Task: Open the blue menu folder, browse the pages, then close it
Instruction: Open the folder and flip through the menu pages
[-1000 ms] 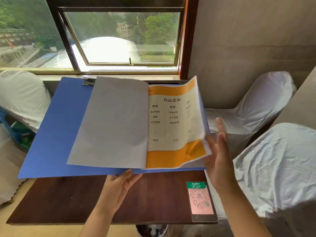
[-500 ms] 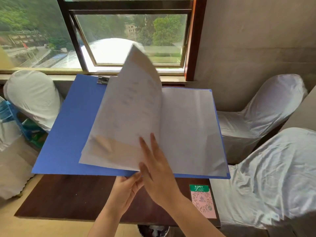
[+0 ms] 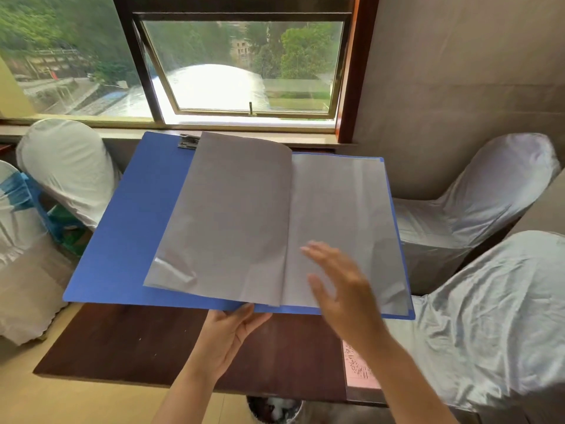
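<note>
The blue menu folder (image 3: pixel 128 240) lies open, held up above the dark wooden table (image 3: pixel 146 341). Blank grey plastic sleeves (image 3: pixel 232 215) cover both halves, and a metal clip (image 3: pixel 187 141) sits at the folder's top edge. My left hand (image 3: pixel 227 335) grips the folder's near edge at the spine, thumb on top. Over the lower part of the right page hovers my right hand (image 3: pixel 339 286), fingers spread and slightly blurred, holding nothing.
White-covered chairs stand on the left (image 3: pixel 65 169) and on the right (image 3: pixel 477 194), with another at the near right (image 3: pixel 495 316). A pink QR-code card (image 3: pixel 357 365) lies on the table's right corner. A window (image 3: pixel 241 62) is behind, and a bin (image 3: pixel 275 410) sits under the table.
The printed orange menu page was flipped from right to left by my right hand and now lies flat, blank side up. My right hand has moved back over the right page.
</note>
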{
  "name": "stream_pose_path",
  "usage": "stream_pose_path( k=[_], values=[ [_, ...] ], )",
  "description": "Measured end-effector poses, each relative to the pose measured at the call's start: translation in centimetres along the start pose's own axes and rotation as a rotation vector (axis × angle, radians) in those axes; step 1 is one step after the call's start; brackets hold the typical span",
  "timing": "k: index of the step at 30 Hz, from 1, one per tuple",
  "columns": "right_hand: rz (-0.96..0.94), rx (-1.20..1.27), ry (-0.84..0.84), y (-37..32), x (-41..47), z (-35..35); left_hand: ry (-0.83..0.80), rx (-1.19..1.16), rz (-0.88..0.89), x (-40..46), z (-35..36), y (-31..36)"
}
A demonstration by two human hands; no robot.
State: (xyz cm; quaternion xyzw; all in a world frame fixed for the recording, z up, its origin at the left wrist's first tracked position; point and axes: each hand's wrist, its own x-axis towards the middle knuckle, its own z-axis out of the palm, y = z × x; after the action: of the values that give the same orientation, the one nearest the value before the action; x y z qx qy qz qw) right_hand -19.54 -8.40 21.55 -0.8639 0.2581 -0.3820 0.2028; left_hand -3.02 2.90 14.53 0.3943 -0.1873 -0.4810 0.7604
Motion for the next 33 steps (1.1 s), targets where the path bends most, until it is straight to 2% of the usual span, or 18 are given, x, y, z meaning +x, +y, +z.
stream_pose_path(
  k=[2, 4, 6, 8, 9, 11, 17, 22, 25, 27, 29, 33],
  values=[
    [0.113, -0.225, 0.149, 3.0, 0.1, -2.4, 0.001, -0.017, -0.001, 0.1, -0.5, 0.1],
    [0.36, -0.257, 0.129, 5.7, -0.2, -4.6, 0.0, -0.028, -0.002, 0.2, -0.9, 0.2],
    [0.571, 0.019, -0.043, 7.4, -0.8, -6.6, -0.007, -0.024, 0.004, 0.4, -1.2, 0.3],
    [0.637, 0.435, -0.191, 8.2, -1.3, -8.0, -0.007, -0.022, 0.01, 0.7, -1.4, 0.4],
    [0.616, 0.524, -0.239, 8.5, -1.3, -8.5, 0.001, -0.029, 0.009, 0.8, -1.5, 0.5],
    [0.569, 0.512, -0.276, 8.9, -1.3, -9.0, 0.014, -0.037, 0.003, 1.0, -1.9, 0.7],
    [0.559, 0.54, -0.154, 9.5, -0.9, -8.3, 0.018, -0.027, -0.004, 1.1, -2.1, 0.8],
    [0.509, 0.312, 0.022, 8.9, -0.6, -6.5, 0.016, -0.008, -0.005, 1.2, -1.5, 0.9],
    [0.389, 0.024, 0.171, 7.9, -0.1, -6.1, 0.023, -0.003, 0.01, 1.3, -1.2, 1.1],
    [0.277, 0.022, 0.207, 7.1, 0.4, -6.2, 0.025, 0.001, 0.017, 1.3, -1.2, 1.0],
    [0.237, 0.216, 0.224, 6.1, 1.0, -6.1, 0.033, -0.003, 0.016, 1.4, -1.3, 0.9],
    [0.427, 1.12, 0.225, 4.3, 1.4, -4.5, 0.015, -0.019, 0.016, 1.4, -1.2, 0.8]
  ],
)
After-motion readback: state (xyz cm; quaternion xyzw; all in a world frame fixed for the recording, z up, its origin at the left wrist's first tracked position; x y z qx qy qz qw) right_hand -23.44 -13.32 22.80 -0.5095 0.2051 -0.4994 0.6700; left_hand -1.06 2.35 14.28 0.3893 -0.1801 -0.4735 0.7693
